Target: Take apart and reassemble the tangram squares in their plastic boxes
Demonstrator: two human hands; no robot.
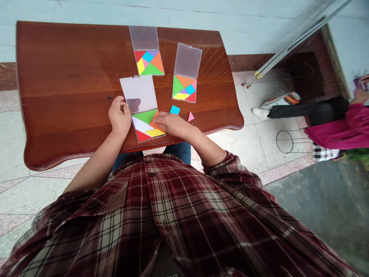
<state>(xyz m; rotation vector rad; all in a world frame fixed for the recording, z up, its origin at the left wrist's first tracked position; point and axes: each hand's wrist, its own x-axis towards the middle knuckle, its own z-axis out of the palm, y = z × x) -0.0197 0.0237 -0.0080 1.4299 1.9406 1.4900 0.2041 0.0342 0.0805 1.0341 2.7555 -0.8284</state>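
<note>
In front of me lies an open tangram case [140, 94] with its clear lid folded back. Its tray holds a green triangle [145, 116], a red triangle [142, 135] and a yellow parallelogram [155, 132], with white base showing between them. My left hand [120, 117] has its fingers curled at the case's left edge, by the hinge. The fingers of my right hand [174, 125] are closed at an orange tangram piece [154, 120] on the tray's right side, partly covering it. Just beyond that hand, a blue square [175, 110] and a pink triangle [191, 116] lie on the wood.
Two more open cases, a farther tangram set [150, 63] and a right-hand tangram set [184, 88], hold filled trays. The brown table [72, 84] has a wavy front edge close to my body. At far right sits a person [331, 127], near crutches [276, 57] against the wall.
</note>
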